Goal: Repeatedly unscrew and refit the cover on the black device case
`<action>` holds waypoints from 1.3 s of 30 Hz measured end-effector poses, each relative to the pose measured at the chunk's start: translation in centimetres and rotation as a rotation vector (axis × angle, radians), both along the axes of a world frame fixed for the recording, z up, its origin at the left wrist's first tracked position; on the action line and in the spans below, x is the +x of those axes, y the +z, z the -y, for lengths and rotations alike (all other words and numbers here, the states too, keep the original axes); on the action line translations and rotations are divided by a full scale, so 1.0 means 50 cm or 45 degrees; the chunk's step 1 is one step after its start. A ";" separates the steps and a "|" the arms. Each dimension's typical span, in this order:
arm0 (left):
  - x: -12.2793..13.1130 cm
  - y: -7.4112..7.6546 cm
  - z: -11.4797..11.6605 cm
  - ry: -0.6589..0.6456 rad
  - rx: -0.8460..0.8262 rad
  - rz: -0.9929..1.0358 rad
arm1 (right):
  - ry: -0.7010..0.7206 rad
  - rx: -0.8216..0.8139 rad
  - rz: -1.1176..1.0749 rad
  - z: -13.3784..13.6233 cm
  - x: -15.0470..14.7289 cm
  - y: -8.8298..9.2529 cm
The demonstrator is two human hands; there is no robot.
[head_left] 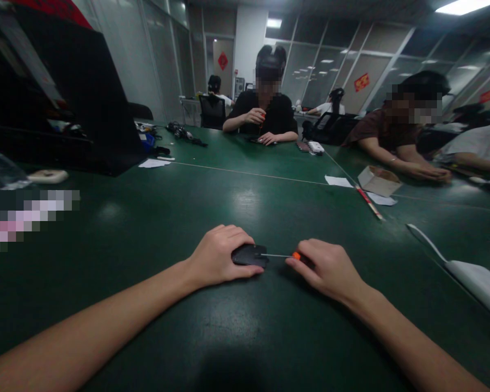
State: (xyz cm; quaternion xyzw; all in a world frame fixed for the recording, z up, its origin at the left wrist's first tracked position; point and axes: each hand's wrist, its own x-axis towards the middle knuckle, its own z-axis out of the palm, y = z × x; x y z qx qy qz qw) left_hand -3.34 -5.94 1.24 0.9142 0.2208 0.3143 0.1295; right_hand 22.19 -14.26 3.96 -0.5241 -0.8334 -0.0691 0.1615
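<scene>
On the green table, my left hand (218, 256) is closed around a small black computer mouse (247, 255), with its thumb along the near edge and its fingers over the far side. The left part of the mouse is hidden under that hand. My right hand (329, 267) grips a screwdriver (278, 255) by its orange handle, most of which the fingers cover. Its thin metal shaft points left, lying nearly level, and the tip reaches over the mouse's upper face. Whether the tip sits in a screw is too small to tell.
A white power strip (477, 286) with a cable lies at the right. Farther back are an open box (379, 181), a red-and-white stick (368, 202) and paper (338, 181). A large black panel (65, 92) stands at the left. Other people sit across the table.
</scene>
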 end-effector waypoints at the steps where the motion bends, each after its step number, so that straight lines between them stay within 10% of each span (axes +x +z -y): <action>1: -0.001 0.002 -0.001 0.016 -0.021 -0.004 | 0.010 0.098 0.105 -0.003 0.016 0.005; 39: -0.002 0.008 0.005 0.040 -0.130 -0.063 | 0.048 0.269 0.308 0.007 0.029 0.022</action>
